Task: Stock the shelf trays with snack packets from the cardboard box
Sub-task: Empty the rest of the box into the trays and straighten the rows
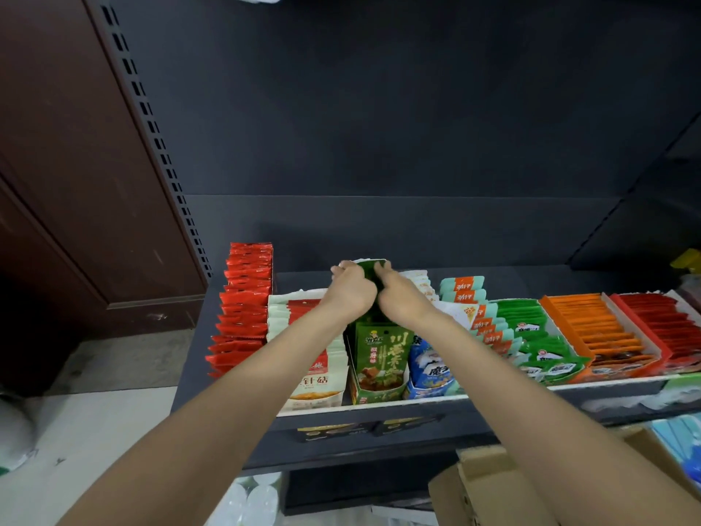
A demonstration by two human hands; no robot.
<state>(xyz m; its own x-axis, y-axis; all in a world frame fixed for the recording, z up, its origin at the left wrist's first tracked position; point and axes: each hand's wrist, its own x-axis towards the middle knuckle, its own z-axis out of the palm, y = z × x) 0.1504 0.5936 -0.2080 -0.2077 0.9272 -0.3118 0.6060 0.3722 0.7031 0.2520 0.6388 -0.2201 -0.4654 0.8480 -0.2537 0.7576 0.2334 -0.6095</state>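
Both hands [373,288] around glossy green snack packets [370,269], white-edged.

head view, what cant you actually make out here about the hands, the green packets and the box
- Green packets: the left hand and right hand cover most of them, so their count is unclear.
- Back of the green tray: hidden behind both hands.
- Cardboard box: cut off by the bottom edge and crossed by the right forearm; its contents are unseen.
- Far-right red packets: cut off by the right edge.
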